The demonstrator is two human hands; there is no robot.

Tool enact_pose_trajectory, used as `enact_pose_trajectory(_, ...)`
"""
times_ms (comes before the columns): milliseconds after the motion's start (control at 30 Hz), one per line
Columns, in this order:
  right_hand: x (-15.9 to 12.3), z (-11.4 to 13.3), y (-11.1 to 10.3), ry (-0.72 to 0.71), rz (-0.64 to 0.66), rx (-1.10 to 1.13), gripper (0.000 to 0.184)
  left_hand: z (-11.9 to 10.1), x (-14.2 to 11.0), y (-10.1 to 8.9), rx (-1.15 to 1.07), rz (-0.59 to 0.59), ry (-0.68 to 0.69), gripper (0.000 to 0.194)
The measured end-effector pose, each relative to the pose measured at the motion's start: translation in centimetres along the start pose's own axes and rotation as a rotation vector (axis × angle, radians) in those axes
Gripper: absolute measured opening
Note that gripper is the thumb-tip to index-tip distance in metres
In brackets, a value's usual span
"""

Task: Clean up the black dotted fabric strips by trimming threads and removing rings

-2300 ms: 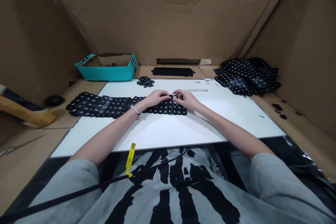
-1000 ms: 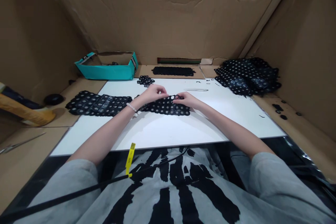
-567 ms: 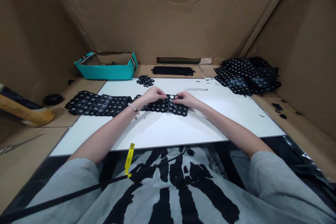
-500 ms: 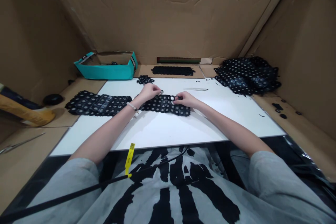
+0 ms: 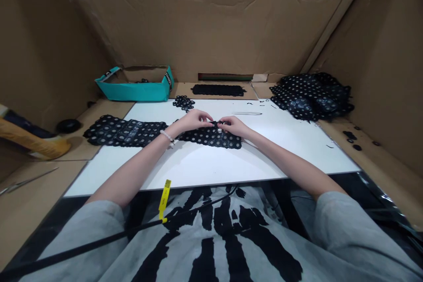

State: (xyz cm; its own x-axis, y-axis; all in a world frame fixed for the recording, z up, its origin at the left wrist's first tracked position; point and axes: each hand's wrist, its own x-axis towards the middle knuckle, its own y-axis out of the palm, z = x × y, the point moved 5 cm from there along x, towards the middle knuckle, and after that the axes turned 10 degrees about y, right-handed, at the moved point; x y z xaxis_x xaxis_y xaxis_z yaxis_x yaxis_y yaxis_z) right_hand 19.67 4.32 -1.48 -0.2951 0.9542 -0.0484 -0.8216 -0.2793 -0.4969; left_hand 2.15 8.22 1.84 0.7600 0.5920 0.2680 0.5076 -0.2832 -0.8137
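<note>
A black perforated sheet [image 5: 211, 137] full of round holes lies on the white board [image 5: 211, 163] in front of me. My left hand [image 5: 193, 120] pinches its far edge with the fingers closed. My right hand [image 5: 233, 125] pinches the same edge right beside it, fingertips nearly touching those of the left. A small pile of loose black rings [image 5: 183, 102] sits just beyond my left hand.
More black perforated sheets [image 5: 122, 131] lie to the left, and a heap of them [image 5: 312, 95] at the right back. A teal box [image 5: 135, 84] stands at the back left, a flat black strip [image 5: 218, 90] behind the board. Cardboard walls enclose the bench.
Both hands stayed at the sheet's far edge; the left hand lifted away toward the ring pile and came back to the pinch. The sheet shifted slightly right.
</note>
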Motion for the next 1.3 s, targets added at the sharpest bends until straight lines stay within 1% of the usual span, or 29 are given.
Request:
enact_pose_trajectory(67, 0.0, 0.2, 0.1, -0.007, 0.021, 0.037, 0.033, -1.0, 0.1, 1.0, -0.035, 0.029, 0.032, 0.037)
enact_pose_trajectory(167, -0.1, 0.3, 0.1, 0.016, 0.023, 0.037, 0.038, -1.2, 0.1, 1.7, -0.071, 0.004, 0.024, 0.034)
enact_pose_trajectory(300, -0.1, 0.2, 0.1, -0.007, 0.005, -0.007, 0.04, -0.9, 0.0, 1.7, -0.07, -0.012, 0.021, 0.034)
enact_pose_trajectory(467, 0.1, -0.2, 0.2, -0.021, 0.009, 0.087, 0.037, -1.4, 0.1, 1.6, -0.021, -0.049, 0.039, 0.036)
enact_pose_trajectory(567, 0.2, -0.3, 0.2, -0.013, 0.006, 0.093, 0.037, -1.3, 0.1, 1.6, -0.025, -0.092, -0.001, 0.035)
enact_pose_trajectory(700, 0.0, -0.1, -0.1, 0.013, -0.044, -0.017, 0.037, -1.3, 0.2, 1.8, -0.062, -0.081, -0.063, 0.026)
enact_pose_trajectory(833, -0.2, 0.1, -0.1, 0.045, -0.056, -0.119, 0.037, -0.9, 0.1, 1.8, -0.09, -0.109, -0.191, 0.02)
enact_pose_trajectory(933, -0.1, 0.3, 0.1, 0.018, -0.033, -0.139, 0.035, 0.1, 0.2, 1.3, -0.133, -0.112, -0.256, 0.016)
enact_pose_trajectory(1000, -0.1, 0.2, 0.0, 0.01, -0.03, -0.139, 0.034, 1.5, 0.1, 0.2, -0.147, -0.129, -0.274, 0.015)
enact_pose_trajectory(1033, 0.0, 0.2, 0.0, 0.016, -0.026, -0.137, 0.034, 2.4, -0.1, -0.7, -0.14, -0.159, -0.284, 0.014)
enact_pose_trajectory(1067, -0.1, 0.1, 0.0, 0.024, -0.021, -0.134, 0.033, 3.4, -0.4, -1.7, -0.107, -0.22, -0.305, 0.014)
enact_pose_trajectory(1133, -0.1, 0.0, 0.0, 0.04, -0.008, -0.126, 0.032, 5.8, -1.4, -3.9, -0.034, -0.405, -0.376, 0.014)
enact_pose_trajectory(1167, -0.2, -0.1, -0.1, 0.045, -0.004, -0.121, 0.031, 6.9, -2.1, -4.7, -0.028, -0.491, -0.418, 0.015)
enact_pose_trajectory(1233, -0.3, -0.2, -0.1, 0.048, -0.007, -0.108, 0.032, 8.8, -3.3, -5.6, -0.016, -0.627, -0.48, 0.016)
enact_pose_trajectory(1300, -0.3, -0.2, -0.1, 0.049, -0.01, -0.099, 0.032, 9.9, -3.9, -5.8, -0.022, -0.705, -0.508, 0.021)
